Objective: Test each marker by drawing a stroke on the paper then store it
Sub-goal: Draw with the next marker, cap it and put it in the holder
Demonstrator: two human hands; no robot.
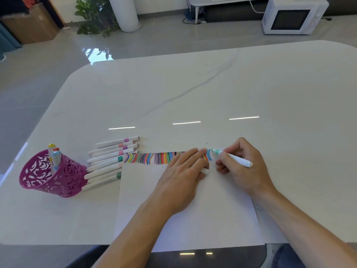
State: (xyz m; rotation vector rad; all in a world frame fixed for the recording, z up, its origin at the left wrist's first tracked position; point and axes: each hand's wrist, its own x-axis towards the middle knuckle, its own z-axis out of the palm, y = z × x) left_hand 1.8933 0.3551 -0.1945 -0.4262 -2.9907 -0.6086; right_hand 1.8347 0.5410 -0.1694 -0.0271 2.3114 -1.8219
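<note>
Head view: right hand (243,171) grips teal marker (238,160), tip at paper's (193,209) top edge, rt end of stroke row (154,158) (stroke under way). Left hand (181,175) flat, fingers straight, pinning paper. Next: recap, drop into purple cup (38,176) left of paper.

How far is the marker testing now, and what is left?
Done: a long row of coloured strokes crosses the paper, and a few markers stand in the purple holder. In hand: the right hand draws with a green marker; the left hand presses the paper. Left: many markers lying beside the holder are not stored.
</note>
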